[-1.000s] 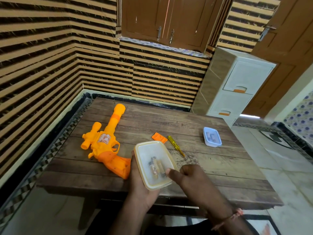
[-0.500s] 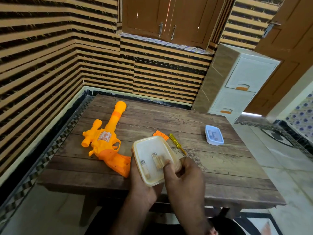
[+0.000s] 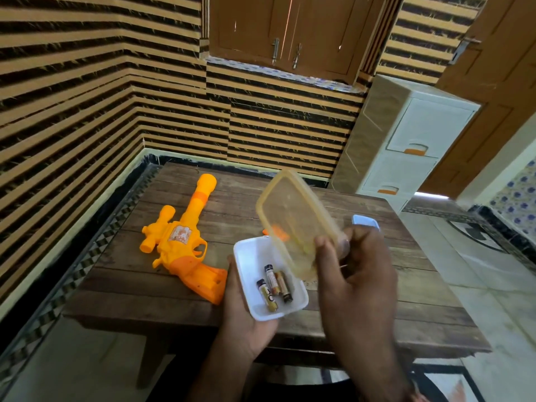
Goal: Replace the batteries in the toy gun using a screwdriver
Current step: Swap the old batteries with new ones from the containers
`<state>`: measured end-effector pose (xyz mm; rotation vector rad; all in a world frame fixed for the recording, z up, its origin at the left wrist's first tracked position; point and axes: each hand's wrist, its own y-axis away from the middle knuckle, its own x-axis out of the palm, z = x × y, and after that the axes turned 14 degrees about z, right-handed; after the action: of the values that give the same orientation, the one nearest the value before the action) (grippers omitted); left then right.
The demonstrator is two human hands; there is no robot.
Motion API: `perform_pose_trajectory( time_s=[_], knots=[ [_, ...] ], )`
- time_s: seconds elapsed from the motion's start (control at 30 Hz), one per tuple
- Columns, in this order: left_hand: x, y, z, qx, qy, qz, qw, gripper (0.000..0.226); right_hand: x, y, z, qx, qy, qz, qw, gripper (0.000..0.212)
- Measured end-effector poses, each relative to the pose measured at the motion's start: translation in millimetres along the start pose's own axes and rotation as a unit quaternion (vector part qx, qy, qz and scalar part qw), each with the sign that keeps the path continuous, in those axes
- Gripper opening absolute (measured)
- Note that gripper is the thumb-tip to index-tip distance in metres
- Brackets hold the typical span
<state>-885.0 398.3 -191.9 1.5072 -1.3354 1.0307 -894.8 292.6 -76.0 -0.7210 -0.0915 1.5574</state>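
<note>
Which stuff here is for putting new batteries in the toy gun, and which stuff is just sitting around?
For the job:
- toy gun, lying on the table
- batteries in the white box, held by the left hand
- clear lid, lifted off by the right hand

Just around:
- blue tub, partly hidden
- white drawer unit
- wooden cupboard doors

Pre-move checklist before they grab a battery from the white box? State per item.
1. Lid off the white box: ok, right hand holds it lifted and tilted.
2. Box supported: ok, left hand holds it.
3. Batteries reachable: ok, three lie loose inside.
4. Free hand for picking: not ok, both occupied; lid needs setting down.
5. Toy gun within reach: ok, lying on table.
6. Gun's battery bay open: cannot tell.
</note>
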Motion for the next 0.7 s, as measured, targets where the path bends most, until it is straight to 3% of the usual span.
perform_pose_trajectory(
  time_s=[0.1, 0.27, 0.47, 0.7],
  knots=[
    [2, 2, -4, 0.010, -0.005, 0.040, 0.999, 0.056, -24, -3, -22, -0.006, 0.077, -0.037, 0.996, 0.020],
    [5, 2, -8, 0.018, -0.025, 0.043, 0.999, 0.056, -45, -15, -86, -0.019, 0.275, -0.019, 0.961, 0.012],
    [3, 1, -5, -0.001, -0.024, 0.046, 0.999, 0.053, -17, -70, -144, -0.006, 0.419, 0.085, 0.904, 0.002],
    [-2, -9, -8, -0.005, -0.020, 0.029, 0.999, 0.052, 13, -110, -181, 0.081, 0.499, 0.214, 0.836, 0.018]
  ],
)
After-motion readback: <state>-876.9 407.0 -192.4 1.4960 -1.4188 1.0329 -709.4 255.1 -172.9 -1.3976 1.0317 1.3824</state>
